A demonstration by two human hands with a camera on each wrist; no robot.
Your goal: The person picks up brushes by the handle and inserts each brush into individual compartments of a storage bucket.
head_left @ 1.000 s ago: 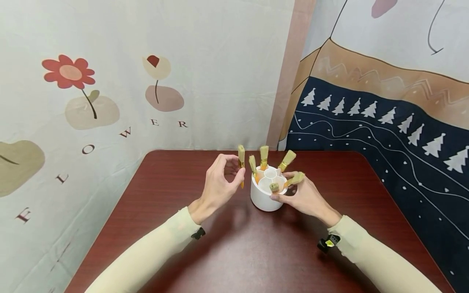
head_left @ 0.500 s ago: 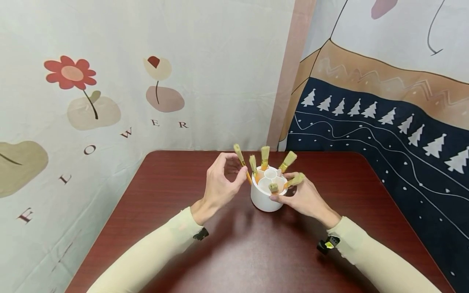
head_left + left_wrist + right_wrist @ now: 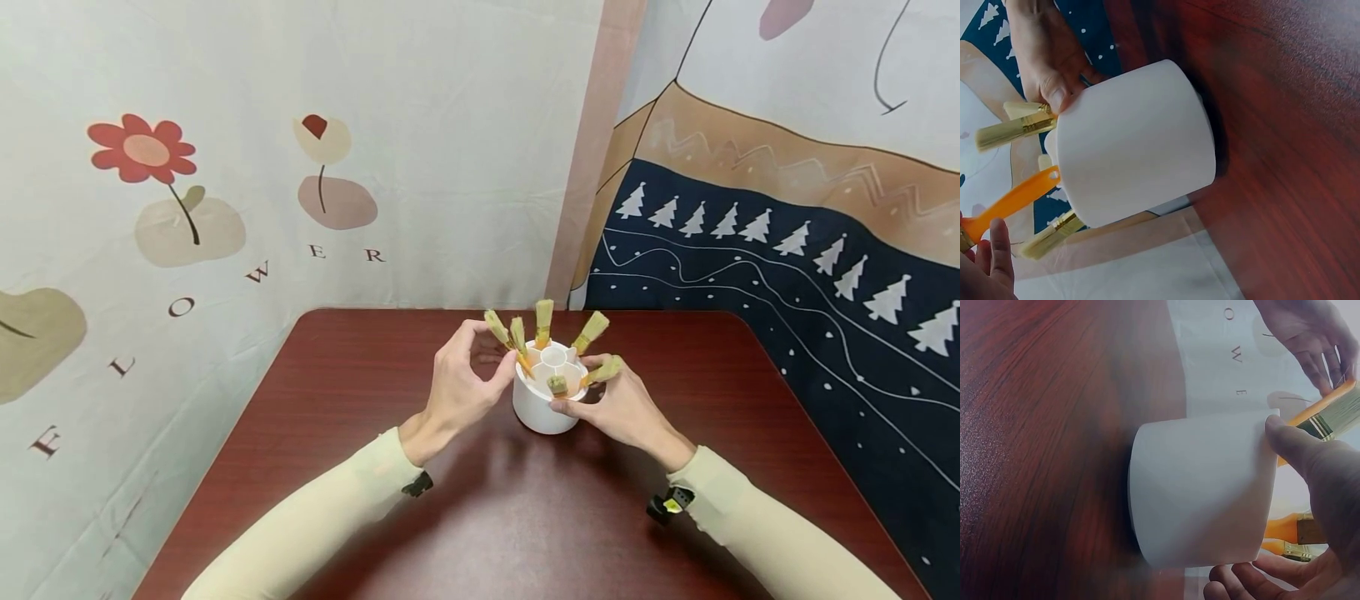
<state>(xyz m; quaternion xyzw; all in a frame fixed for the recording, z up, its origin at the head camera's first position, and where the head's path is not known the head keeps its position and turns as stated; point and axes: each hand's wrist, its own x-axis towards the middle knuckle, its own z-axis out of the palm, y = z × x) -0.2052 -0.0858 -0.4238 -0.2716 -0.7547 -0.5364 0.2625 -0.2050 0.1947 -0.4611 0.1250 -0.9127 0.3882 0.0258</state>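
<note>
A white round holder [image 3: 542,415] with petal-shaped compartments stands upright on the table. My right hand [image 3: 628,402] grips it by the rim, thumb on the near side and fingers [image 3: 1241,578] round the right side. Between thumb and fingers my left hand [image 3: 463,379] pinches a paintbrush [image 3: 1019,201], bristles up and leaning left. Its orange handle end is over the left rim of the holder. Several similar brushes stand in the compartments: one brush [image 3: 518,335] right behind the held one, another brush [image 3: 543,321] at the back, and a short-looking brush [image 3: 557,384] near the front.
The dark red wooden table [image 3: 480,525] reaches back to a printed cloth wall [image 3: 465,167]. A navy cloth with white trees [image 3: 697,250] hangs at the right. Black bands [image 3: 670,504] sit at both wrists.
My left hand has moved right with the paintbrush, which has tipped from upright to leaning left, its handle end now over the holder's rim. The right hand has stayed on the holder.
</note>
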